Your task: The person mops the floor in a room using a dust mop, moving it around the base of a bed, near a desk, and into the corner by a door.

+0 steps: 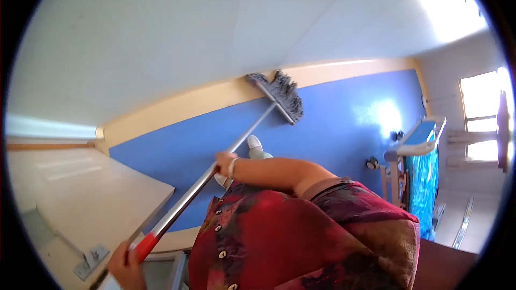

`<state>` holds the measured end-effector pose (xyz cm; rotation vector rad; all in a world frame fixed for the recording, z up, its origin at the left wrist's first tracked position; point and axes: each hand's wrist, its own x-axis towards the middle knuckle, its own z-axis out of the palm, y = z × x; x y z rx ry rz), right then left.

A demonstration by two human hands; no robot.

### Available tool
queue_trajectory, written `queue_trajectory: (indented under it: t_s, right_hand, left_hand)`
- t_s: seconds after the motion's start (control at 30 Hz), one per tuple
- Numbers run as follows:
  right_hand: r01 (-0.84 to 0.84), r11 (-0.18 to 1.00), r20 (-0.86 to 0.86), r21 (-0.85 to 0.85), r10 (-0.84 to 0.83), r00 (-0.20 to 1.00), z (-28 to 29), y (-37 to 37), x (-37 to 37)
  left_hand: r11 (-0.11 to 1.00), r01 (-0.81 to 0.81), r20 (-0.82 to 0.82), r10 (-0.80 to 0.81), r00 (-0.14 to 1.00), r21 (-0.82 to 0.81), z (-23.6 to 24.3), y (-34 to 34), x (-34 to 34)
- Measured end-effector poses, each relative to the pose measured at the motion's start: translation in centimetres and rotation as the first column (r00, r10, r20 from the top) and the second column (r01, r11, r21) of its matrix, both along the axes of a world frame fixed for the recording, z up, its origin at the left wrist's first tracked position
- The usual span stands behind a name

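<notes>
A mop with a silver pole (185, 198) and a grey fringed head (287, 96) runs slantwise from the lower left to the top middle. Its head rests at the wall's foot, over the seam between the blue floor (333, 107) and the cream border (215, 99). Wrapped round the middle of the pole is my right hand (226, 164), a pale band at its wrist. My left hand (127, 265) closes on the red grip (146, 246) at the pole's near end. Below the pole show my light shoes (254, 142).
On the right stands a wheeled bed (423, 139) with a shiny blue covering and dark castors (372, 162). A pale door (91, 188) with a metal hinge plate (91, 262) stands at left. The pale wall (188, 27) spans the far side; a bright window (480, 104) is at far right.
</notes>
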<state>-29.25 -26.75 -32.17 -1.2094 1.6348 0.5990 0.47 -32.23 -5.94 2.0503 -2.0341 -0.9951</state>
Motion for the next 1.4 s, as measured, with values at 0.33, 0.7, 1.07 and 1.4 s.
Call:
queue_trajectory:
  t_s: [0.33, 0.7, 1.07, 1.4]
  right_hand:
    - [0.712, -0.450, 0.051, 0.540, -0.826, -0.561, 5.0, -2.6, -2.3]
    - [0.652, -0.598, 0.231, 0.467, -0.629, -0.742, 17.1, 10.8, -5.5]
    - [0.680, -0.482, 0.365, 0.552, -0.594, -0.717, 12.5, 51.5, 2.2]
    - [0.394, -0.714, 0.177, 0.578, -0.362, -0.915, 7.0, 55.5, -1.5]
  left_hand:
    - [0.992, 0.126, 0.376, -0.115, 0.920, -0.004, 12.6, -5.0, -11.3]
    - [0.917, 0.349, 0.112, -0.333, 0.936, -0.191, 20.8, 7.4, -10.3]
    - [0.870, 0.391, 0.105, -0.377, 0.920, -0.302, 18.3, 50.7, -4.2]
    - [0.655, 0.658, 0.073, -0.686, 0.724, -0.372, 11.4, 45.3, -11.5]
